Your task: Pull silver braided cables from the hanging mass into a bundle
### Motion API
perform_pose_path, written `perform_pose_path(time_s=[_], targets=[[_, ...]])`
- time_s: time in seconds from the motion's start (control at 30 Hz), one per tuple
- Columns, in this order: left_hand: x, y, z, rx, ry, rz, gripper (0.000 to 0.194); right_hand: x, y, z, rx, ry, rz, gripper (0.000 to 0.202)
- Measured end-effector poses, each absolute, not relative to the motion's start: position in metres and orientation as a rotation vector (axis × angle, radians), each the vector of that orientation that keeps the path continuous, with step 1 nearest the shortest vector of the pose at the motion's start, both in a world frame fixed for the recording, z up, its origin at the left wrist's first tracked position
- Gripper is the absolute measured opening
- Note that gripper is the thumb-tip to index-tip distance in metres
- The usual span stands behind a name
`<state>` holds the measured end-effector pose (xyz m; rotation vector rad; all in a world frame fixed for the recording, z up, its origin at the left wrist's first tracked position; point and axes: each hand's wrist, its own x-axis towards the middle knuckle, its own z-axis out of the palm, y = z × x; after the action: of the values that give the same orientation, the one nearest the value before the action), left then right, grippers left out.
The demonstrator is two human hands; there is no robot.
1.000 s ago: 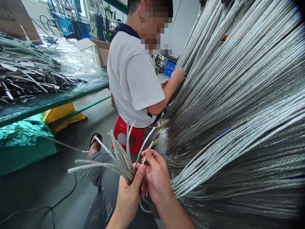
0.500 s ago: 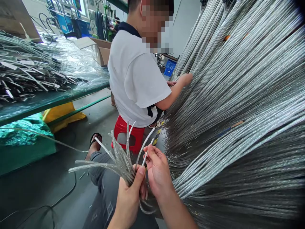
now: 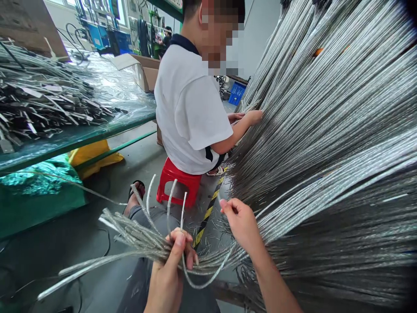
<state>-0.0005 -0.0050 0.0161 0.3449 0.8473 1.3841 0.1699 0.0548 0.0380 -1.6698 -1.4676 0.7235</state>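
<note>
My left hand [image 3: 174,261] is closed round a bundle of silvery braided cables [image 3: 140,237] at the lower centre. Their loose ends fan out to the left and upward, and one cable loops below the hand. To the right, my right hand [image 3: 239,217] is raised apart from the bundle, its thumb and forefinger pinching a short, pale piece that is blurred. From my left hand the cables run right into a large mass of hanging silvery cables [image 3: 325,113].
A person in a white shirt [image 3: 195,100] sits ahead on a red stool [image 3: 169,182], hands at the hanging cables. A green-edged table [image 3: 130,126] at left bears a pile of metal-ended cables [image 3: 48,95] and a cardboard box [image 3: 148,71]. Cable scraps lie on the floor.
My right hand has moved right, away from the bundle, with the pale piece between its fingers. My left hand has shifted slightly left, and the bundle's ends now lean further left.
</note>
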Motion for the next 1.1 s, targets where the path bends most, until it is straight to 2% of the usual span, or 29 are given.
perform_pose_path(time_s=[0.07, 0.2, 0.33, 0.57, 0.73, 0.9, 1.0, 1.1], targets=[[-0.002, -0.002, 0.018, 0.322, 0.856, 1.384, 0.027, 0.165, 0.041, 0.042, -1.692, -1.669, 0.716, 0.038], [-0.005, 0.002, 0.016, 0.255, 0.903, 1.356, 0.028, 0.150, 0.014, 0.061, -1.435, -2.001, 1.040, 0.013], [-0.004, 0.005, 0.015, 0.215, 0.909, 1.369, 0.029, 0.137, 0.000, 0.061, -1.397, -2.118, 1.066, 0.029], [-0.006, 0.006, 0.017, 0.210, 0.905, 1.402, 0.035, 0.131, 0.002, 0.052, -1.463, -1.970, 0.983, 0.005], [-0.008, 0.003, 0.015, 0.239, 0.913, 1.412, 0.034, 0.139, 0.021, 0.056, -1.556, -1.797, 0.687, 0.010], [-0.006, -0.001, 0.012, 0.258, 0.898, 1.408, 0.034, 0.149, 0.044, 0.052, -1.770, -2.014, 0.475, 0.028], [-0.007, -0.001, 0.012, 0.256, 0.890, 1.393, 0.035, 0.146, 0.042, 0.052, -1.752, -2.092, 0.575, 0.025], [-0.012, 0.002, 0.015, 0.258, 0.864, 1.391, 0.032, 0.141, 0.031, 0.056, -1.626, -2.141, 0.867, 0.017]])
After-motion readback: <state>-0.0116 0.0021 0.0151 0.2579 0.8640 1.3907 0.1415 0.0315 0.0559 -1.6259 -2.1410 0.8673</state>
